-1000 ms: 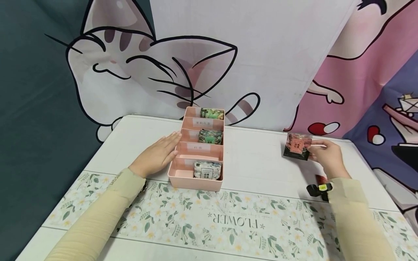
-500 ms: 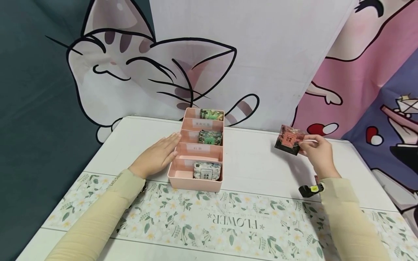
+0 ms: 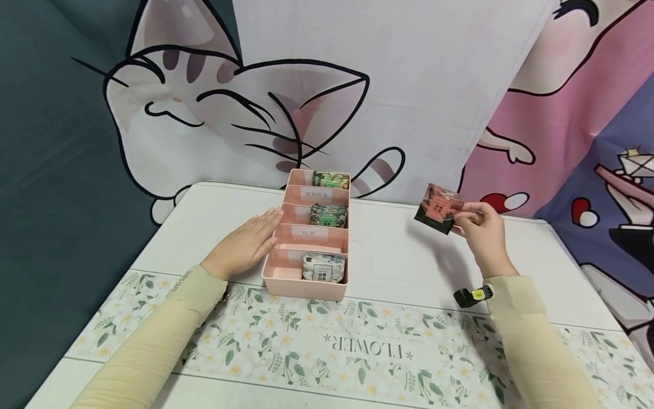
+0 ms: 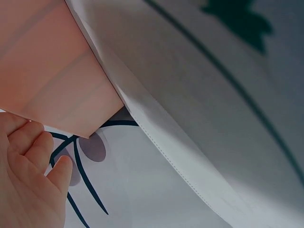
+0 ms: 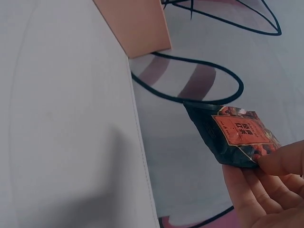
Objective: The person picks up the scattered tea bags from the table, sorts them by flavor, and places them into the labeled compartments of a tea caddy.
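Observation:
My right hand pinches a red-and-black tea sachet by its right edge, thumb on its printed face. In the right wrist view the sachet is tilted and raised above the tabletop. My left hand lies with straight fingers along the left side of a pink divided box. The left wrist view shows its fingertips at the edge of the box wall. Inside the box are a white tea sachet at the front, a dark green one further back, and a yellow-green one in the rearmost compartment.
White labels with writing are stuck on the box dividers. A flower-printed band runs across the front of the white tabletop. Behind the table hangs a cloth with cartoon prints. A black wrist device sits by the right cuff.
My right hand has carried the red-and-black sachet leftward and up, toward the box, and the sachet has tilted. The left hand and the box have stayed in place.

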`<state>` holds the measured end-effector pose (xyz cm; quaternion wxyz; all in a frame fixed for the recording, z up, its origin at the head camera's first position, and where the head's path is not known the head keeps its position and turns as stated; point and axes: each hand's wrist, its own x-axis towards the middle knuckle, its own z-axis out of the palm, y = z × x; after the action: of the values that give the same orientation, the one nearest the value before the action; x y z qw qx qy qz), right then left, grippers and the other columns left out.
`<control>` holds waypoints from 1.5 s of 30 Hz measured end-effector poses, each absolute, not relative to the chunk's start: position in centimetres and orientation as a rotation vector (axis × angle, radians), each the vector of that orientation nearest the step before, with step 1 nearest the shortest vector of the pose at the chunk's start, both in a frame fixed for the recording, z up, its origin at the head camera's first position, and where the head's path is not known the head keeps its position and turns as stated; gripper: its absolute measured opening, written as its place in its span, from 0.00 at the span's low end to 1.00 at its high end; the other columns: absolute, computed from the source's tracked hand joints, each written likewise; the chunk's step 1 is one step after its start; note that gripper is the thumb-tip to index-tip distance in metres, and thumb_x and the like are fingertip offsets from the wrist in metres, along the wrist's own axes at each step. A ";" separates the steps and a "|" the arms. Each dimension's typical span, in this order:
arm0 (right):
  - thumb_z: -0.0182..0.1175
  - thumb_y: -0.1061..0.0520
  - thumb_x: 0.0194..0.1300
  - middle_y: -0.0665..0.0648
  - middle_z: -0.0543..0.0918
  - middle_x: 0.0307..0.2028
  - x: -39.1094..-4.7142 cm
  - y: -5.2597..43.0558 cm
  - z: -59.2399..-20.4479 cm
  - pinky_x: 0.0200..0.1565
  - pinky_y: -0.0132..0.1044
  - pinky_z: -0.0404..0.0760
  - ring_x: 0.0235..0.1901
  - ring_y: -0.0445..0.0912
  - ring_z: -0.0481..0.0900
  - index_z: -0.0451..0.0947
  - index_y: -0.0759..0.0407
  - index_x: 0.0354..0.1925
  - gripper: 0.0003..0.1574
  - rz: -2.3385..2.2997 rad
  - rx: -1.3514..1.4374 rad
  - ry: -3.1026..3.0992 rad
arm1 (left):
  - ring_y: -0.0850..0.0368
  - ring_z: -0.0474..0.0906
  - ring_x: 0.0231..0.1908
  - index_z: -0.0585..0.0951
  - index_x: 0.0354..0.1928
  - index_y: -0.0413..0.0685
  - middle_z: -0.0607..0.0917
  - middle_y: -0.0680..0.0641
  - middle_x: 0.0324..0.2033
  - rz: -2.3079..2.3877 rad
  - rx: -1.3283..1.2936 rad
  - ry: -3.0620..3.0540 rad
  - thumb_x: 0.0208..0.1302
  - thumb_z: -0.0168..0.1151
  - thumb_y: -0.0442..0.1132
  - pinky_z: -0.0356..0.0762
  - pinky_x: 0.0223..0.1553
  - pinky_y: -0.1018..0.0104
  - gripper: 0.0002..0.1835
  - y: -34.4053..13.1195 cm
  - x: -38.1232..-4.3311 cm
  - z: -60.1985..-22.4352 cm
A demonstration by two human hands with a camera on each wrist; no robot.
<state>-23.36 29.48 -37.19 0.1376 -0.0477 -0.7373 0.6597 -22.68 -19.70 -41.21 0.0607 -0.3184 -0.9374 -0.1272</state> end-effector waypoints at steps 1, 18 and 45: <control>0.55 0.72 0.70 0.45 0.85 0.32 -23.4 29.2 -37.2 0.40 0.26 0.86 0.37 0.35 0.84 0.72 0.60 0.44 0.10 1.905 -0.130 -2.134 | 0.41 0.51 0.77 0.54 0.78 0.34 0.55 0.38 0.78 -0.386 -0.962 -2.839 0.81 0.45 0.46 0.49 0.77 0.45 0.33 -19.7 -22.7 -41.2; 0.57 0.67 0.72 0.51 0.83 0.33 -23.6 25.3 -36.5 0.41 0.30 0.87 0.35 0.40 0.86 0.73 0.62 0.42 0.03 2.046 -0.040 -2.010 | 0.42 0.49 0.78 0.54 0.78 0.35 0.55 0.38 0.78 -0.405 -0.961 -2.846 0.81 0.45 0.46 0.46 0.78 0.48 0.33 -19.7 -22.7 -41.2; 0.61 0.67 0.70 0.48 0.87 0.32 -23.8 19.9 -36.5 0.44 0.36 0.89 0.37 0.40 0.86 0.75 0.74 0.46 0.10 2.070 0.105 -2.061 | 0.41 0.50 0.77 0.53 0.78 0.34 0.55 0.38 0.78 -0.394 -0.967 -2.841 0.80 0.46 0.45 0.46 0.78 0.47 0.34 -19.7 -22.9 -41.3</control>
<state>-23.81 19.86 -36.48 0.1091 0.0357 -0.7009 0.7040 -22.93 -19.67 -41.31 0.0572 -0.3190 -0.9371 -0.1298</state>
